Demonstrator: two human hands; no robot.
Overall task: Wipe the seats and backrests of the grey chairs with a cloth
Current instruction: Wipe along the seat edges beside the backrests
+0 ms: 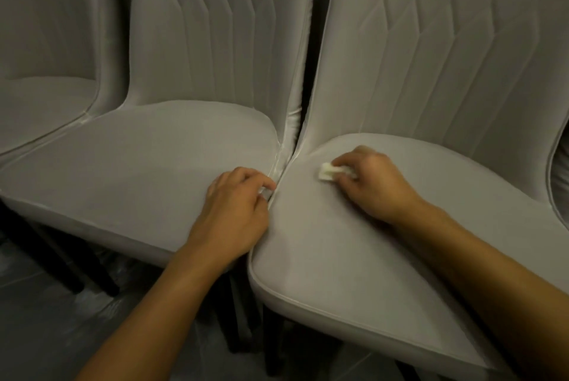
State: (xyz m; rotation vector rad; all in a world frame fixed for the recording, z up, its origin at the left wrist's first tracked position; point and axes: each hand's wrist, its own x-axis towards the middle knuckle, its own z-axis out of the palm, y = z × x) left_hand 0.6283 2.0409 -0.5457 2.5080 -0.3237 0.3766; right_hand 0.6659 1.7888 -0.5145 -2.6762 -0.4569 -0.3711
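Chair seat [354, 245]: our right hand [377, 188] pinches the cloth [326, 171], left hand [234, 211] curls at its edge, hold unclear; we favour overlapping strokes.

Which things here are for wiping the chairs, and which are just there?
For the job: cloth in the right hand, on the right chair; middle chair; left chair; left hand at the gap between two seats.
Just there: floor; dark legs.
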